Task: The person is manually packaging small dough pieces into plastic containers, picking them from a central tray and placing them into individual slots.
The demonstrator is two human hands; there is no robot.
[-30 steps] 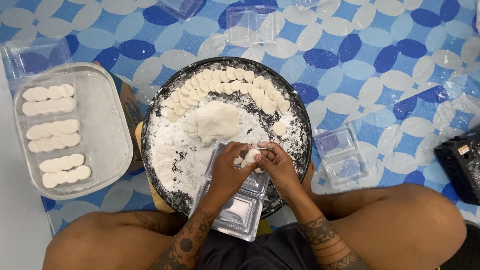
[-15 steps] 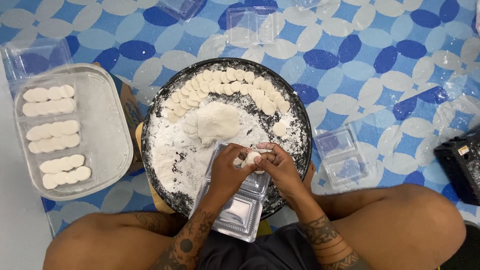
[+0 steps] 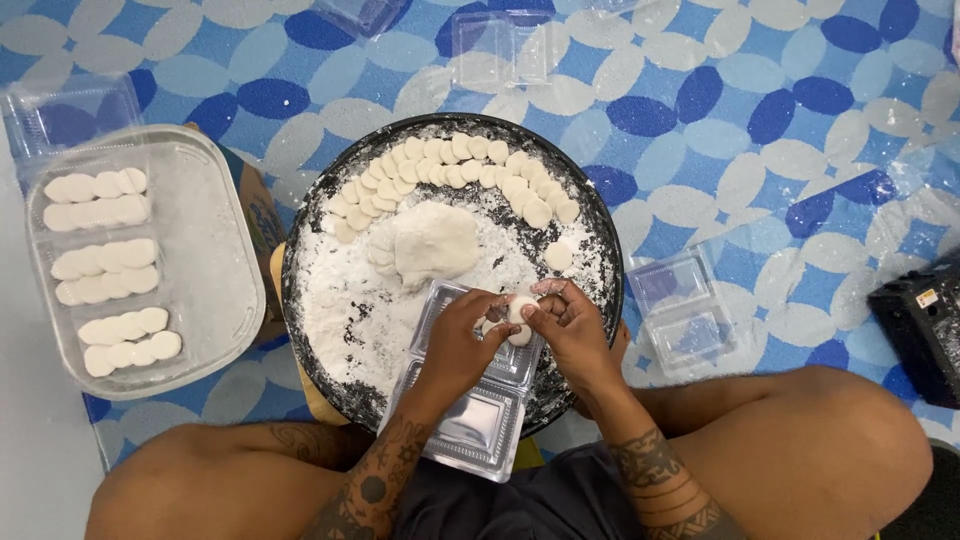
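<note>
My left hand point(image 3: 462, 342) and my right hand point(image 3: 566, 328) meet over an open clear plastic clamshell box point(image 3: 470, 420) and both grip a few round white dough discs point(image 3: 519, 318). The box rests on the near rim of a large round black tray point(image 3: 600, 240) covered in white flour. A curved row of several dough discs point(image 3: 470, 170) lines the tray's far side. A lump of white dough point(image 3: 432, 243) lies in the middle of the tray.
A large clear lidded tub point(image 3: 215, 290) at left holds three rows of dough discs. Empty clear clamshell boxes lie at right point(image 3: 685, 310), at top point(image 3: 505, 45) and at upper left point(image 3: 70, 110). A black device point(image 3: 925, 320) sits at right. My knees frame the bottom.
My hands have kept working the dough discs over the clamshell box, shifting them slightly between the fingers. Everything else stays where it was.
</note>
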